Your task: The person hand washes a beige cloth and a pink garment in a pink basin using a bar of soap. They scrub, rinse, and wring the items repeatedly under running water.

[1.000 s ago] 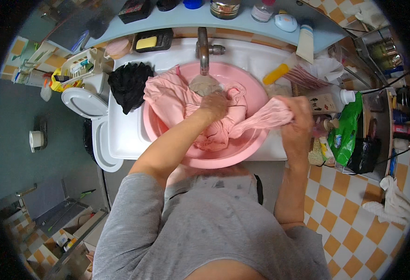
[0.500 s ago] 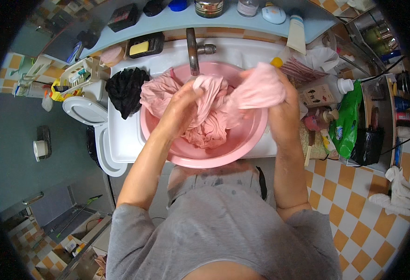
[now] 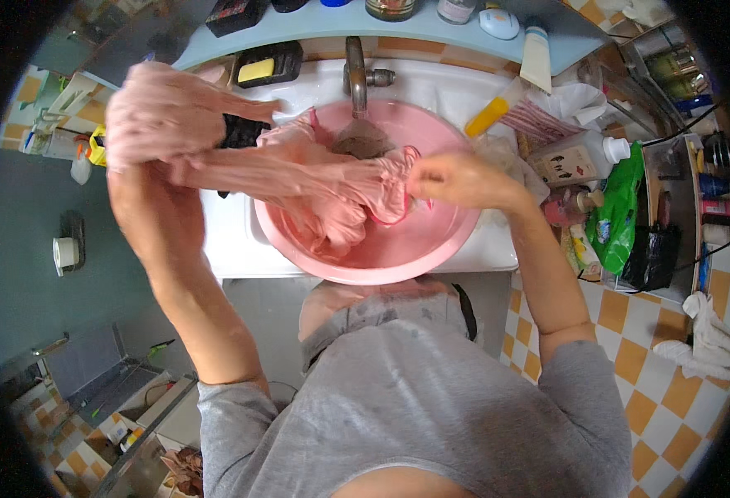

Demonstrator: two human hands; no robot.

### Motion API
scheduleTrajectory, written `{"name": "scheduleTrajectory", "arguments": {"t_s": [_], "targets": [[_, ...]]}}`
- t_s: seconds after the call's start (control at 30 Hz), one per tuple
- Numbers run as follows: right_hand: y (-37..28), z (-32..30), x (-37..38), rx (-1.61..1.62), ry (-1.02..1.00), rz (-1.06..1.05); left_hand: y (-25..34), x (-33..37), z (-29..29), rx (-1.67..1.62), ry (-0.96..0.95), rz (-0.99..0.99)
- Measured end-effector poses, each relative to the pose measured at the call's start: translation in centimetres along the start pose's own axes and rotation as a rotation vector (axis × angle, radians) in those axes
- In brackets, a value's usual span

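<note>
My left hand (image 3: 151,195) is raised at the left, beyond the basin's edge, closed under a bunched part of a wet pink garment (image 3: 273,176). The bunch hides most of its fingers. From there the cloth stretches across to the pink basin (image 3: 365,275), where its lower folds hang inside. Over the basin's right side, my right hand (image 3: 458,181) has its fingers pinched at the garment's edge, beside a darker pink trim. The basin stands in the white sink (image 3: 244,264), under the metal tap (image 3: 355,79).
A black soap dish holds a yellow soap bar (image 3: 256,70) behind the sink. Black cloth (image 3: 244,133) lies left of the basin, partly covered. To the right are a yellow-capped tube (image 3: 488,118), a white-capped bottle (image 3: 572,160) and a green bag (image 3: 618,216). A blue shelf (image 3: 419,31) runs above.
My left hand has swung up and out to the left, drawing the garment with it and stretching it. My right hand has come inward over the basin, and the cloth it held up is lower.
</note>
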State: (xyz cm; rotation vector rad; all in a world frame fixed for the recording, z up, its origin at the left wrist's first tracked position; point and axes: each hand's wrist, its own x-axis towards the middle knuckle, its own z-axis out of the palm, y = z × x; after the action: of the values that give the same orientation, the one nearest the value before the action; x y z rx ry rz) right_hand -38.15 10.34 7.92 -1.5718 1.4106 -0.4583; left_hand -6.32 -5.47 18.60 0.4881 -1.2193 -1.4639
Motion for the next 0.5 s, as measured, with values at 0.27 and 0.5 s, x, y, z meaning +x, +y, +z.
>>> {"name": "scheduleTrajectory", "arguments": {"t_s": [0.27,0.5], "targets": [[4.5,9.6,7.7,-0.717,-0.374,0.309,0.2,0.4,1.3,0.006,0.016,-0.042],[9.5,10.0,8.6,-0.838,-0.332,0.054,-2.8,-2.8,3.0,-0.070,-0.068,-0.347]]}}
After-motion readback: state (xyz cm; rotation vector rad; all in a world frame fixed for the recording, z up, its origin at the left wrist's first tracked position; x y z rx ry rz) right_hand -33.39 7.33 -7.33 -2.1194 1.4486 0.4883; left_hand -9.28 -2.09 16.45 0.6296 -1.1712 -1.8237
